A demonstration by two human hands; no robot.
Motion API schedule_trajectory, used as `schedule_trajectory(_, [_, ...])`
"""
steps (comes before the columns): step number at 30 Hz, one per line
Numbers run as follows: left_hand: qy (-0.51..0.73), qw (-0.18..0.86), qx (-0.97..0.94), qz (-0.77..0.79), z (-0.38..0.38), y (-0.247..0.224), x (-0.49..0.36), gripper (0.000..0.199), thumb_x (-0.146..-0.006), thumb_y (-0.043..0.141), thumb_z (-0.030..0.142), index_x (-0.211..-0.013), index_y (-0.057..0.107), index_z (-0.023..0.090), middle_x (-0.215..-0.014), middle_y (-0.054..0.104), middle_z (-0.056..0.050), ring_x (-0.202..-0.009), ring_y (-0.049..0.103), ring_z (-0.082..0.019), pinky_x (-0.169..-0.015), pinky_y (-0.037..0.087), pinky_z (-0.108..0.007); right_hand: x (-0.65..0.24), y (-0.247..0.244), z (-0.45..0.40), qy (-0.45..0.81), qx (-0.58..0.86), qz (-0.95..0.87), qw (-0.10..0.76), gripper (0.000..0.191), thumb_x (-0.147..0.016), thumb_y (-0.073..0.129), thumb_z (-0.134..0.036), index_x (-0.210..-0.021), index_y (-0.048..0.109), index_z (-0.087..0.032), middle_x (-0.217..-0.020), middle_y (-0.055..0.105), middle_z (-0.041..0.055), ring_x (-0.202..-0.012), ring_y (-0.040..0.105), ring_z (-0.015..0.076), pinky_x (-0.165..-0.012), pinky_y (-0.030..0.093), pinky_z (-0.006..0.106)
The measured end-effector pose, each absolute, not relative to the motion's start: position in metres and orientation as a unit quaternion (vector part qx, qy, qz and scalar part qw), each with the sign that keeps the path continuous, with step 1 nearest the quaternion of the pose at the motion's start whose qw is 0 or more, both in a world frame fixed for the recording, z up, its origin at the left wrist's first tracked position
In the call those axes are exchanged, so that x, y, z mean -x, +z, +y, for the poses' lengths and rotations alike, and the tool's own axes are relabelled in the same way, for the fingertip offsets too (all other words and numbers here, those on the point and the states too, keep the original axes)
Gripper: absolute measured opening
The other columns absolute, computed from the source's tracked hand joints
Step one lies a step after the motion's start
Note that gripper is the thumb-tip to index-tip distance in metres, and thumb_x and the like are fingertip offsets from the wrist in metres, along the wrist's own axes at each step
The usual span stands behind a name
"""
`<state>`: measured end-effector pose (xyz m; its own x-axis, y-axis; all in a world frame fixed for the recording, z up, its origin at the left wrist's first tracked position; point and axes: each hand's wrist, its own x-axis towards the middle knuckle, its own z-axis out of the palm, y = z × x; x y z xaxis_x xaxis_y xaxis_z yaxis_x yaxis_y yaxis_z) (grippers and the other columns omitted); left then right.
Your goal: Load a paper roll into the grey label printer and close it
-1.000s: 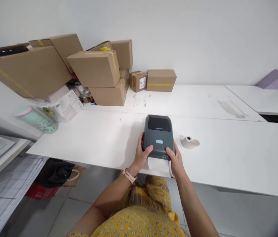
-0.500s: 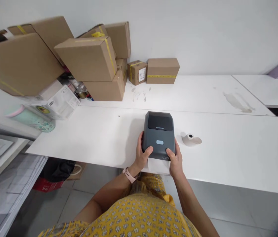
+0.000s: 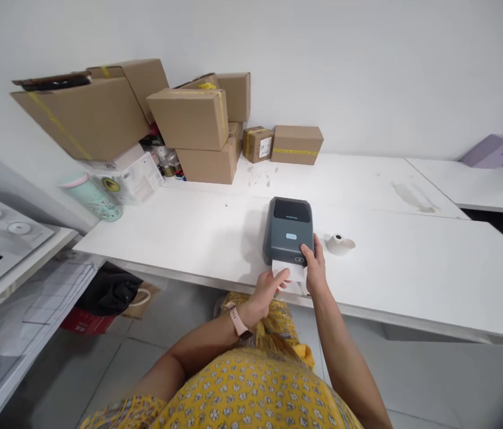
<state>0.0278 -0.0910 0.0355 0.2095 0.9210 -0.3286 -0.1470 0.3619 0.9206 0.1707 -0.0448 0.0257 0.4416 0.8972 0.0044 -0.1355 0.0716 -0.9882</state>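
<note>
A dark grey label printer stands on the white table, its front facing me. White label paper sticks out of the slot at its front. My left hand pinches that paper, thumb on top and fingers underneath. Along the printer's right front corner, my right hand grips the casing, with the thumb on the top cover. Just right of the printer lies a small paper roll with a loose end curling out.
Cardboard boxes are stacked at the back left, beside a mint green tumbler. Two smaller boxes, one a wide carton, stand against the wall. A purple box is at the far right. The white table's front edge runs before me.
My left hand has left the printer's left side and now pinches the paper at its front. My right hand stays on the printer. The camera view has shifted.
</note>
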Motion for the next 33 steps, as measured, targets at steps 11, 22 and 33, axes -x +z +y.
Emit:
schedule_trajectory(11, [0.471, 0.641, -0.354, 0.492, -0.081, 0.037, -0.043, 0.036, -0.066, 0.077, 0.045, -0.073, 0.068, 0.012, -0.061, 0.061, 0.000, -0.059, 0.051, -0.012, -0.060, 0.039, -0.025, -0.175, 0.045, -0.057, 0.200, 0.588, -0.497, 0.606, 0.061, -0.086, 0.061, -0.045, -0.141, 0.043, -0.026, -0.156, 0.035, 0.0100, -0.144, 0.031, 0.0275, -0.116, 0.026, 0.051])
schedule_trajectory(22, [0.445, 0.673, -0.383, 0.450, -0.070, 0.025, -0.036, 0.044, -0.067, 0.077, 0.050, -0.081, 0.069, 0.010, -0.066, 0.061, -0.001, -0.061, 0.047, -0.011, -0.062, 0.039, -0.025, -0.181, 0.061, -0.050, -0.075, 0.600, -0.690, 0.398, 0.032, -0.100, 0.041, -0.034, -0.117, 0.067, -0.036, -0.152, 0.044, 0.0000, -0.145, 0.026, 0.0292, -0.115, 0.016, 0.059])
schedule_trajectory(33, [0.430, 0.648, -0.427, 0.462, -0.064, 0.015, -0.035, 0.039, -0.073, 0.072, 0.049, -0.077, 0.065, 0.011, -0.062, 0.053, 0.002, -0.060, 0.041, -0.009, -0.060, 0.035, -0.023, -0.178, 0.067, -0.052, -0.101, 0.597, -0.721, 0.336, 0.033, -0.093, 0.056, -0.041, -0.124, 0.061, -0.032, -0.145, 0.053, 0.0024, -0.145, 0.029, 0.0305, -0.117, 0.006, 0.059])
